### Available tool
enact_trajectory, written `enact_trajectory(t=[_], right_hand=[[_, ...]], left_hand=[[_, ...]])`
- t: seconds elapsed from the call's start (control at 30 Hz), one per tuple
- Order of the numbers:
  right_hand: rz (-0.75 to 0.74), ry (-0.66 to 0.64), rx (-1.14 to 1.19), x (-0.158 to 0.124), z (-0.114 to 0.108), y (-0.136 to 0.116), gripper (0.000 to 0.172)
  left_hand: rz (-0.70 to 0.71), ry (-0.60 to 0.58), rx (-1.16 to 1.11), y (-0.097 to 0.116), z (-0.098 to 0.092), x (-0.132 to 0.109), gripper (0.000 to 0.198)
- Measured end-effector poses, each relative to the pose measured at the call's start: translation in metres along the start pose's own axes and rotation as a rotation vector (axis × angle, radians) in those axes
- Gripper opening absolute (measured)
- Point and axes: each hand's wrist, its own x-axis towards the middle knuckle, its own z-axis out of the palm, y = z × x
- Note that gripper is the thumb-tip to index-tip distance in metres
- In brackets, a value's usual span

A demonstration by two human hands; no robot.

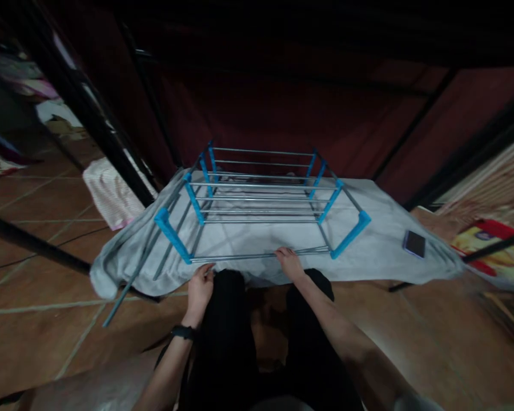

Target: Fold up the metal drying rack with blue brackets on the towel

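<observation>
A partly assembled rack (263, 198) of thin metal rods and blue plastic connectors stands on a grey cloth. At its front, thin metal rods (251, 256) run low between the left blue connector (173, 237) and the right blue connector (351, 235). My right hand (289, 264) is closed on a metal rod near the middle of this front side. My left hand (200, 289) is by the front left corner, fingers curled together close to the rod ends. What it holds, if anything, is too small to make out.
Loose grey tubes (143, 260) lie on the left of the grey cloth (381, 262), one jutting past its edge. A phone (414, 244) rests on the right. Dark metal posts (89, 114) rise at the left; a pinkish cloth (113, 191) hangs there.
</observation>
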Motion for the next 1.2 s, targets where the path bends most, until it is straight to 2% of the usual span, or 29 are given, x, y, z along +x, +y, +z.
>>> enact_trajectory(t=[0.13,0.37,0.5,0.63,0.77,1.0,1.2], right_hand=[[0.02,-0.013,-0.011,0.0,-0.008,0.001,0.03],[0.006,-0.006,-0.032,-0.002,-0.018,0.003,0.027],[0.009,0.006,-0.043,-0.001,-0.018,0.002,0.028],[-0.017,0.015,-0.038,-0.003,-0.016,0.004,0.03],[-0.017,0.031,-0.027,-0.005,-0.011,0.007,0.031],[-0.064,0.097,0.027,-0.006,0.008,0.015,0.029],[-0.014,0.07,0.093,-0.004,0.012,0.015,0.034]], left_hand=[[0.047,0.011,0.056,0.003,0.008,0.007,0.034],[-0.002,-0.001,0.115,0.013,0.015,0.007,0.039],[0.105,0.019,0.145,0.017,0.017,0.003,0.037],[0.247,0.0,0.16,0.029,0.027,-0.004,0.036],[0.286,-0.045,0.165,0.037,0.041,-0.014,0.037],[0.28,-0.065,0.181,0.03,0.048,-0.025,0.044],[0.209,-0.128,0.182,0.039,0.05,-0.027,0.049]])
